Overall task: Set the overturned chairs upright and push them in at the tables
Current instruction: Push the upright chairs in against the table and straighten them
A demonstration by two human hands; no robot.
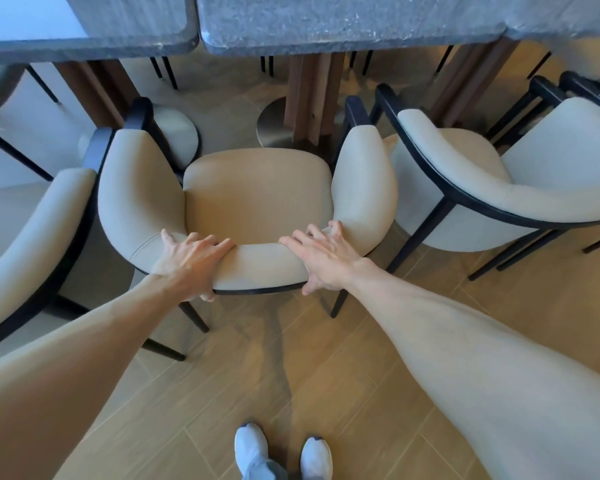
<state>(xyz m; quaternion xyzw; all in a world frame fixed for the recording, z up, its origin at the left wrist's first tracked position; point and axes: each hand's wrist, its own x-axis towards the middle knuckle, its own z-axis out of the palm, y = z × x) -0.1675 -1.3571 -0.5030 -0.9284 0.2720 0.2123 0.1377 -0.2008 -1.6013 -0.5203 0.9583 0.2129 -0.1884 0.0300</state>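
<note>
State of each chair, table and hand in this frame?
Middle chair: upright, gripped by its backrest, seat not yet under the table.
Left chair: upright.
Right chair: upright, angled.
Table: standing, top bare where visible.
Left hand: grips the backrest.
Right hand: grips the backrest.

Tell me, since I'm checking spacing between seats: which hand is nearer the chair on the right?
Right. The right hand grips the middle chair's backrest at its end beside the right chair; the left hand grips the far end.
</note>
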